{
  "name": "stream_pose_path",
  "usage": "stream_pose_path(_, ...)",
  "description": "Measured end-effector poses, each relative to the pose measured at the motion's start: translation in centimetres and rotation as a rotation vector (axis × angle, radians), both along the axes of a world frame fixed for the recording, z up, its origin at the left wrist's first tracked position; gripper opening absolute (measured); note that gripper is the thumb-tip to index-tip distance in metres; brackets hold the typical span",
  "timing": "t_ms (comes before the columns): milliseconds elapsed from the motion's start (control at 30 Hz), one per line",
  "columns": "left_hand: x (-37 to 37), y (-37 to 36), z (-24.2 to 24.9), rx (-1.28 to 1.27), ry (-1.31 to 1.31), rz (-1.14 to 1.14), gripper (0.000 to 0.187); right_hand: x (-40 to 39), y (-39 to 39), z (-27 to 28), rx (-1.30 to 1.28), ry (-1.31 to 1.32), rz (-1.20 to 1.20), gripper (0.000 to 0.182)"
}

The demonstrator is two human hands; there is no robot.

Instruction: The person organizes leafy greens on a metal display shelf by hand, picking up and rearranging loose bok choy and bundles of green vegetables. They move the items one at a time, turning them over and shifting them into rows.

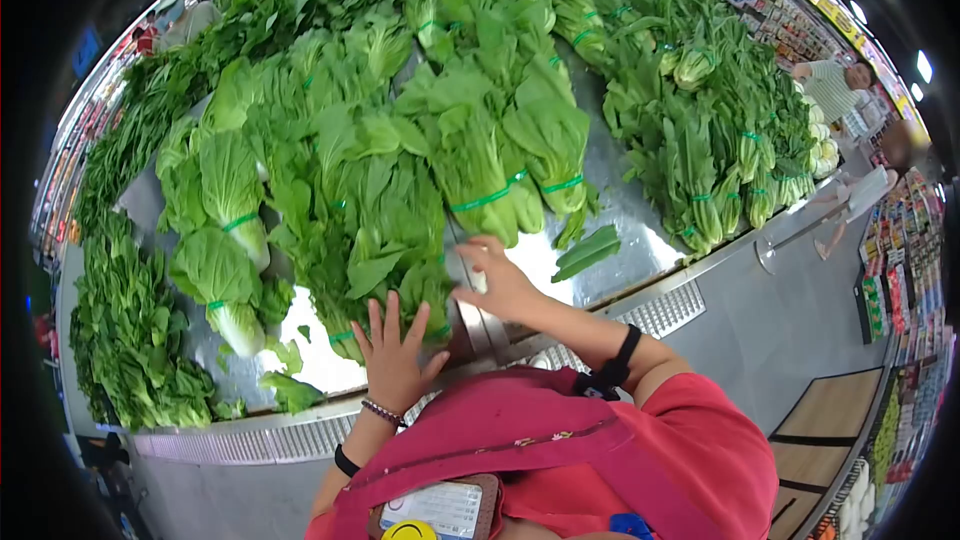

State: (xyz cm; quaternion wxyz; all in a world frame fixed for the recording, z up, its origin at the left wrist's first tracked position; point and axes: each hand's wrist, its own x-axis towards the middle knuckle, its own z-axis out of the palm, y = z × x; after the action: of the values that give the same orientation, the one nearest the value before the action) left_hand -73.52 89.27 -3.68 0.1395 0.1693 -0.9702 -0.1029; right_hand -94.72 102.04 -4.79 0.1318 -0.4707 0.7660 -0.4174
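My left hand [396, 355] is open, fingers spread, resting on the near end of a row of green-banded leafy greens [385, 220]. Close to the metal divider, my right hand [500, 285] has its fingers curled. A small white thing [480, 282] shows between its thumb and fingers; I cannot make out what it is. Just beyond that hand lie bunches of bok choy [480, 170] tied with green bands. A loose leaf [587, 252] lies on the metal to the right.
More banded bok choy [232, 190] lies to the left, with torn leaves [290, 390] near the front. Long-leaved bunches [700, 140] fill the right side. A perforated metal edge [660, 310] runs along the front. Other people [835, 90] stand in the aisle at right.
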Motion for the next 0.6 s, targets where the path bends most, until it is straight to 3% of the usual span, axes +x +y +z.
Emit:
stream_pose_path(33,-0.7,0.4,0.2,0.002,-0.165,-0.037,0.079,-2.4,0.6,0.9,-0.090,-0.064,-0.026,0.059)
stream_pose_path(167,-1.8,1.1,1.2,0.125,0.009,0.080,0.060,-15.8,3.7,8.4,-0.326,0.276,-0.360,0.045)
stream_pose_path(233,-2.5,2.3,2.4,0.172,0.075,0.148,0.050,-22.8,4.2,10.8,-0.394,0.085,-0.490,0.043)
stream_pose_path(300,-3.0,3.0,3.3,0.186,0.117,0.238,0.048,-29.9,3.9,10.9,-0.241,0.186,-0.598,0.048)
stream_pose_path(433,-3.8,4.3,4.3,0.204,0.270,0.363,0.041,-39.8,-1.0,7.9,-0.086,0.277,-0.590,0.057)
stream_pose_path(600,-2.0,5.9,5.5,0.127,0.282,0.610,0.035,-51.1,-8.3,7.2,-0.168,-0.076,-0.694,0.062)
